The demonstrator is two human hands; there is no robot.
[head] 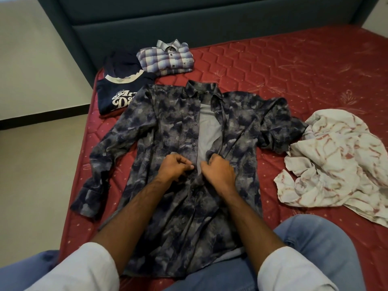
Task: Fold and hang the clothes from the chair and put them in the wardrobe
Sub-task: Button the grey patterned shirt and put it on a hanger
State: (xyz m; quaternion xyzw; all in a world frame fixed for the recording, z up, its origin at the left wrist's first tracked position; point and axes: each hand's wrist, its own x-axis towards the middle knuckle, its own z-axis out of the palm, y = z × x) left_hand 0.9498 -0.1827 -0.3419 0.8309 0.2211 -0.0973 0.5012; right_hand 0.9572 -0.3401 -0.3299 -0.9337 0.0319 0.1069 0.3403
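I see my left hand point(175, 166) and right hand point(218, 170) pinching the placket of the dark patterned shirt point(168, 127) spread on the bed point(294, 66). I count 2 garments folded (plaid shirt point(167, 56), navy tee point(117, 95)); the white-and-red cloth point(331, 162) waits, nothing hung.

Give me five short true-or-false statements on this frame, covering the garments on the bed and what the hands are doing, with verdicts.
1. The dark patterned shirt lies spread on the red mattress with its front partly open. True.
2. The left hand and the right hand both work at the shirt's front opening. True.
3. The plaid shirt hangs on a hanger. False: it lies folded near the headboard.
4. The white and red cloth is neatly folded. False: it lies crumpled at the right.
5. The navy T-shirt with white lettering lies at the left beside the patterned shirt. True.
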